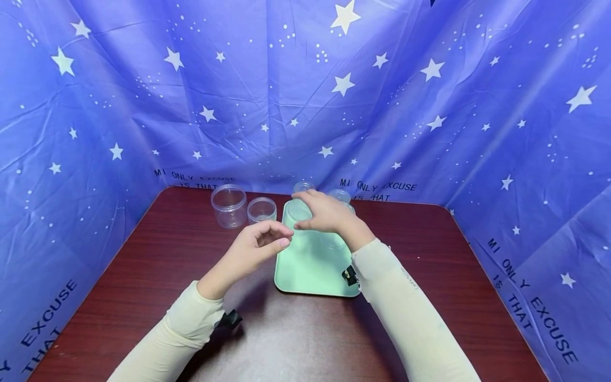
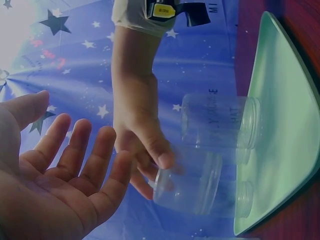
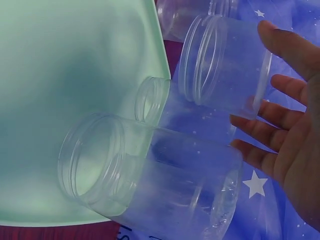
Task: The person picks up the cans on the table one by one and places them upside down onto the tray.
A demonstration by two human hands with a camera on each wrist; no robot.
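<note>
My right hand (image 1: 329,212) grips a clear plastic jar (image 3: 227,65) by its base, thumb on one side and fingers on the other. That jar is upside down, its threaded mouth facing the light green tray (image 1: 315,270); in the left wrist view its mouth appears apart from the tray. A larger clear jar (image 3: 175,175) stands mouth down on the tray beside it, partly hidden by my right forearm in the head view. My left hand (image 1: 253,246) is held in the air just left of the tray, fingers loosely bent and holding nothing.
Left of the tray, a tall clear jar (image 1: 229,209) and a shorter clear jar (image 1: 262,208) stand on the dark red table (image 1: 191,270). More clear containers (image 1: 304,186) show at the tray's far end. A blue star-printed curtain (image 1: 286,95) surrounds the table's back and sides.
</note>
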